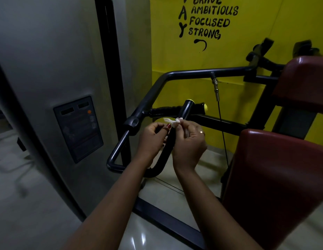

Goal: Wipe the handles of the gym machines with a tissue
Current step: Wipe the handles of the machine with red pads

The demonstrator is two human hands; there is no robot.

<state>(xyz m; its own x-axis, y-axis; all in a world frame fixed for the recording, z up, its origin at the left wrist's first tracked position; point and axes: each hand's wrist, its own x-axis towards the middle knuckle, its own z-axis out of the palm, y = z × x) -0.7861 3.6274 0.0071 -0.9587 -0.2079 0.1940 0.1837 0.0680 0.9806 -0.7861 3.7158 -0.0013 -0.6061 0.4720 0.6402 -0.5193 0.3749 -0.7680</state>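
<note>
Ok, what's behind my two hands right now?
A black handle with a yellow cap slants down behind the left hand and right hand, which hide part of its middle. The right hand pinches a tissue in front of it.

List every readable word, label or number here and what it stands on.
"BRAVE": painted on the yellow wall
"AMBITIOUS": same wall
"FOCUSED": same wall
"STRONG": same wall
"A", "Y": stacked beside them, rest cropped
Print on the panel of the grey machine: too blurred to read.
</note>
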